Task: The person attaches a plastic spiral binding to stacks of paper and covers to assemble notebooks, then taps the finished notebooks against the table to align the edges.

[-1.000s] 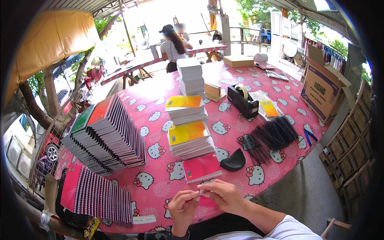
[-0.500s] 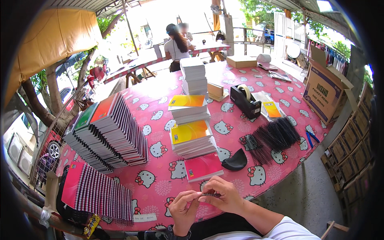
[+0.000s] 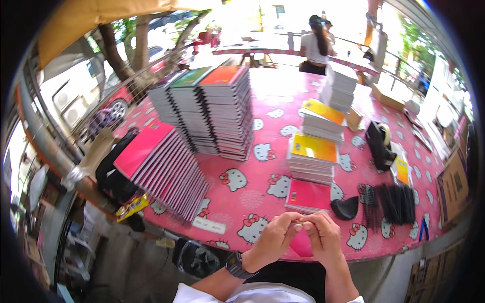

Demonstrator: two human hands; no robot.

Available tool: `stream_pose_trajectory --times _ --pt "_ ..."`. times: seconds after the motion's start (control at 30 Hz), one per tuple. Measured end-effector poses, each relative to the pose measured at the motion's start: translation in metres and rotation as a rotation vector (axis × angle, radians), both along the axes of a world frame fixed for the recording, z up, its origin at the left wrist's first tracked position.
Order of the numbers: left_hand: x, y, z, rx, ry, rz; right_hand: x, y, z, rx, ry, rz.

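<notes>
- Both hands meet just above the near edge of the table (image 3: pixel 252 199): the left hand (image 3: pixel 273 237) and the right hand (image 3: pixel 323 237) press fingertip to fingertip, pinching a small thin piece (image 3: pixel 301 222) between them. It is too small to tell what it is. Held so lightly over the edge, it could slip and drop to the floor below.
- Right under the hands lies a pink sheet (image 3: pixel 302 243), touching the table rim; a brush of the wrists may push it off.
- Just beyond sits a pink notebook (image 3: pixel 309 196) with a black curved piece (image 3: pixel 345 208) beside it, close enough to be knocked by a reaching hand.
- To the right, a bunch of black binding combs (image 3: pixel 394 203) lies loose and could tangle or scatter.
- To the left, the leaning row of pink notebooks (image 3: pixel 161 169) slants toward the edge; a nudge might slide it.
- Farther off, the tall spiral notebook stacks (image 3: pixel 217 108) and the yellow-topped stacks (image 3: pixel 313 156) could topple if the table is jolted.
</notes>
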State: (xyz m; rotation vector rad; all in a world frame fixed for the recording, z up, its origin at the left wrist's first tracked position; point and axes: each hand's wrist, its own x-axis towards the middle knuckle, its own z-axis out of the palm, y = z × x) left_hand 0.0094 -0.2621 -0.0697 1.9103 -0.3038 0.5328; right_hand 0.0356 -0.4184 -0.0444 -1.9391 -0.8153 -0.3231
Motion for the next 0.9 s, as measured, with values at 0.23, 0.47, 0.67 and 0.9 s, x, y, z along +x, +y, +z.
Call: stream_pose_trajectory --times 0.23,0.47,0.67,0.9 --pt "-0.030 0.132 0.102 -0.130 -0.469 0.792 0.021 -0.016 -0.003 0.196 0.006 -0.196" --pt "-0.030 0.283 0.153 -0.315 -0.592 0.803 0.015 -0.022 -0.019 0.218 0.205 -0.123" --pt "-0.041 0.277 0.137 0.285 0.053 1.290 0.016 -0.029 -0.028 0.122 0.189 -0.155" --pt "-0.040 0.215 0.154 1.013 -0.437 0.826 0.017 -0.034 -0.034 0.070 0.155 -0.205"
